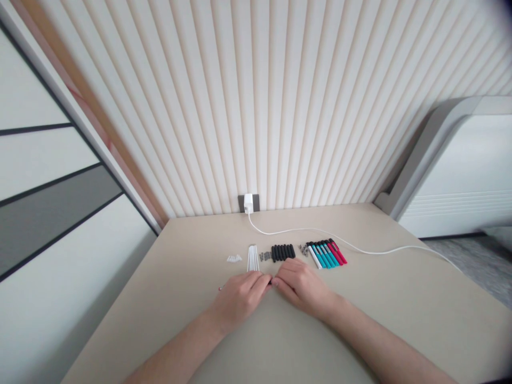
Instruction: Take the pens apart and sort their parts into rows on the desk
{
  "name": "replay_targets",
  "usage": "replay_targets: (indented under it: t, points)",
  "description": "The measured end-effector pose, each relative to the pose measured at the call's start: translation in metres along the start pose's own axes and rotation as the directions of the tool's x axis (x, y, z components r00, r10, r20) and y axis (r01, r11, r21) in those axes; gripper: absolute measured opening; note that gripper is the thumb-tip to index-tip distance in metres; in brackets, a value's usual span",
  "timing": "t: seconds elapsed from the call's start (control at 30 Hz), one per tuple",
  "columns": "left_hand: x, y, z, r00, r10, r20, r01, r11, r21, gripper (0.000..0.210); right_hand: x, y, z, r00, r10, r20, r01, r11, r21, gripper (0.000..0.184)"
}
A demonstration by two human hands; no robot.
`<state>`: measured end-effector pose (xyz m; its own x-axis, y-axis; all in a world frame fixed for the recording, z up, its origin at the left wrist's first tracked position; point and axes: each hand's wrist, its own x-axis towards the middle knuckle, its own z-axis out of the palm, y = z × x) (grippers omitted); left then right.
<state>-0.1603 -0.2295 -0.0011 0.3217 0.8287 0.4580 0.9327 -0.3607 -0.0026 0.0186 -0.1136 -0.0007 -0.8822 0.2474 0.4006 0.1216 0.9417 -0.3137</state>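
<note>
My left hand (242,292) is closed around a slim pen, mostly hidden, whose small red end (220,288) pokes out on its left side. Its fingertips meet those of my right hand (303,284), which is closed too. Between them shows a short dark part of the pen (270,281). Just beyond my left hand lie several white pen refills (253,257) side by side. Past my right hand is a row of black pen grips (283,252). Pen barrels in white, teal and red (327,254) lie to its right.
Small white pieces (234,258) lie left of the refills. Little metallic parts (265,256) sit beside the black grips, with more grey ones (304,249) near the barrels. A white cable (280,232) runs from the charger (248,203) across the back of the beige table (192,240).
</note>
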Motion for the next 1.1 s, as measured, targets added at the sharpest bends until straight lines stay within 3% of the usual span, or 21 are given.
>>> replay_targets:
  t: [0.33,0.53,0.8,1.1]
  points:
    - [0.000,-0.002,0.003,0.997,-0.012,0.070,0.013,1.000,-0.013,0.016,0.000,0.005,0.005,0.997,0.080,0.011,-0.081,0.987,0.142,0.029]
    - [0.002,-0.004,-0.001,0.998,-0.070,0.005,0.070,0.996,0.048,0.013,0.000,0.007,-0.002,0.991,0.132,-0.020,-0.126,0.975,0.180,0.019]
    - [0.003,-0.004,-0.004,0.997,0.063,-0.048,-0.057,0.992,0.109,0.014,0.000,0.003,-0.002,0.994,0.103,0.042,-0.108,0.984,0.143,0.035]
    - [0.002,-0.002,-0.003,0.997,-0.024,0.078,0.018,0.997,0.078,0.019,0.000,0.005,0.002,0.994,0.109,0.009,-0.109,0.987,0.117,0.031]
